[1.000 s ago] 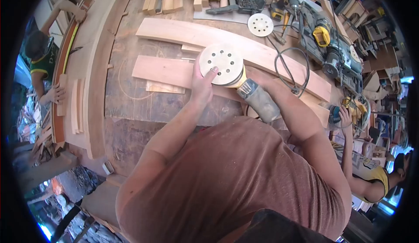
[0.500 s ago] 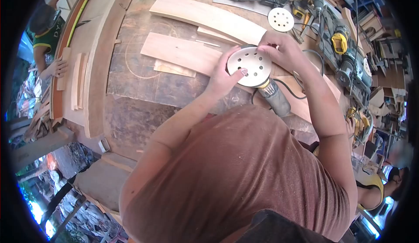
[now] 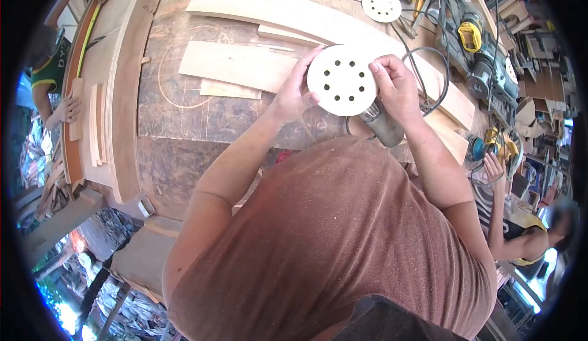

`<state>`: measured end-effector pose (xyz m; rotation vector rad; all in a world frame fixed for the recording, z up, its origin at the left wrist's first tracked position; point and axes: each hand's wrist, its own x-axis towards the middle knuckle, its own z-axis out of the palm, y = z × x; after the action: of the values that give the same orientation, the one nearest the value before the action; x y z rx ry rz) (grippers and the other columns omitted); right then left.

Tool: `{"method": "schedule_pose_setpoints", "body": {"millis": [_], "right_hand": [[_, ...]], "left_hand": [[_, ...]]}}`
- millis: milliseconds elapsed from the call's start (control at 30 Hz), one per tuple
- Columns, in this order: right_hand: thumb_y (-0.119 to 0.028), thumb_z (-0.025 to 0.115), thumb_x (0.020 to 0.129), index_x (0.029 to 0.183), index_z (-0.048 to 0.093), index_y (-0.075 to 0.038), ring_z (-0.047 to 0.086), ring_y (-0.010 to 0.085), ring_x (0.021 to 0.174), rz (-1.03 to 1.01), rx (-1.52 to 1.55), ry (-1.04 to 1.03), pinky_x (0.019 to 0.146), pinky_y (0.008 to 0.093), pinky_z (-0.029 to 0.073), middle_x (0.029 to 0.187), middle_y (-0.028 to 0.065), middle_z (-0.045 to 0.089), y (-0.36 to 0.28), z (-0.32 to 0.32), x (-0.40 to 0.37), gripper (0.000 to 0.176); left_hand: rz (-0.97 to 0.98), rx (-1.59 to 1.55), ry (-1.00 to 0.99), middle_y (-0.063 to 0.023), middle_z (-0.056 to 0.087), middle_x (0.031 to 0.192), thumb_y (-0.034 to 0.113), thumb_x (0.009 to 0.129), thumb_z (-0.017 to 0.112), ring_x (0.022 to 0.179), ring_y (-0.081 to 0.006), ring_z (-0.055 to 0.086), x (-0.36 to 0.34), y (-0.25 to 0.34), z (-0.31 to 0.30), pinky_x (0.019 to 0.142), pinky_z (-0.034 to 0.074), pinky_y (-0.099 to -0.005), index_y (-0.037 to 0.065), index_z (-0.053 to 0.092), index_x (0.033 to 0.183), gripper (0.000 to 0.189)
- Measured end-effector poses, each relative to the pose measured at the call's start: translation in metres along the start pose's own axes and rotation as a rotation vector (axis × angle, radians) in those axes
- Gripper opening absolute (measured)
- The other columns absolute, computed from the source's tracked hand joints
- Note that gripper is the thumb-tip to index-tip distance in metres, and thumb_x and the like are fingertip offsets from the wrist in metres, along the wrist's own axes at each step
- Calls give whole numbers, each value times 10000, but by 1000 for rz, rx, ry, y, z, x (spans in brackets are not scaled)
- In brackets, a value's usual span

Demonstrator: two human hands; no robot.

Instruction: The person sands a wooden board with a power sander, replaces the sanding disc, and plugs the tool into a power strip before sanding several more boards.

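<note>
A round white sanding disc (image 3: 344, 81) with several holes faces up on the head of a sander, whose dark body (image 3: 384, 127) shows below it. My left hand (image 3: 294, 96) is at the disc's left edge, thumb and fingers spread apart around the rim. My right hand (image 3: 398, 87) pinches the disc's right edge between thumb and fingers. Behind the disc, a long curved board (image 3: 275, 13) and a shorter board (image 3: 236, 62) lie on the workbench (image 3: 202, 117).
A second perforated disc (image 3: 381, 5) lies at the back. Cables loop right of the sander, near power drills (image 3: 470, 35). One co-worker's hand (image 3: 67, 109) rests on wood at the left; another co-worker's hand (image 3: 493, 166) is by a yellow tool at the right.
The disc now faces more directly upward. My right hand has moved from its top edge down to its right edge. The co-worker at the right has come further into view.
</note>
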<state>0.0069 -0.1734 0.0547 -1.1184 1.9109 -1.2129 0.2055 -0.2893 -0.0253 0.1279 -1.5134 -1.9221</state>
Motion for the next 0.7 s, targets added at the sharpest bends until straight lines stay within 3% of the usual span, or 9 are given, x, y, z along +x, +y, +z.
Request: {"method": "schedule_pose_setpoints", "body": {"millis": [167,367,433,500,700], "right_hand": [[-187,636,970,983,635,-13,594,81,673,-42,-87,75,631,269,481,731,52,672,3,7,2,175],[-161,608,999,967,600,-7,531,34,663,-120,-118,112,586,209,432,743,-4,628,2,12,-2,158],[-156,611,996,967,598,-3,542,38,673,-141,-144,127,597,211,442,747,2,632,3,13,-2,156],[-180,631,975,973,610,-13,654,120,698,-152,-180,138,647,282,509,754,96,692,8,12,-1,168],[-181,643,966,973,610,-18,668,146,711,-126,-211,132,655,294,516,779,113,691,9,10,-6,167]], "left_hand": [[-91,60,51,-178,380,1465,323,898,718,1382,-251,363,-4,7,4,1154,300,-411,-62,211,1505,880],[-131,33,65,-166,410,1436,110,890,654,1362,-227,383,-5,1,1,1146,317,-395,-51,232,1501,760],[-141,30,67,-164,413,1434,88,885,647,1361,-225,385,-4,3,1,1144,320,-392,-48,234,1500,754],[-152,27,71,-162,415,1432,66,879,640,1359,-223,388,-4,3,1,1142,324,-390,-46,236,1499,749],[-117,-11,77,-168,400,1452,64,878,643,1371,-228,378,-2,3,4,1151,314,-393,-46,221,1507,765]]}}
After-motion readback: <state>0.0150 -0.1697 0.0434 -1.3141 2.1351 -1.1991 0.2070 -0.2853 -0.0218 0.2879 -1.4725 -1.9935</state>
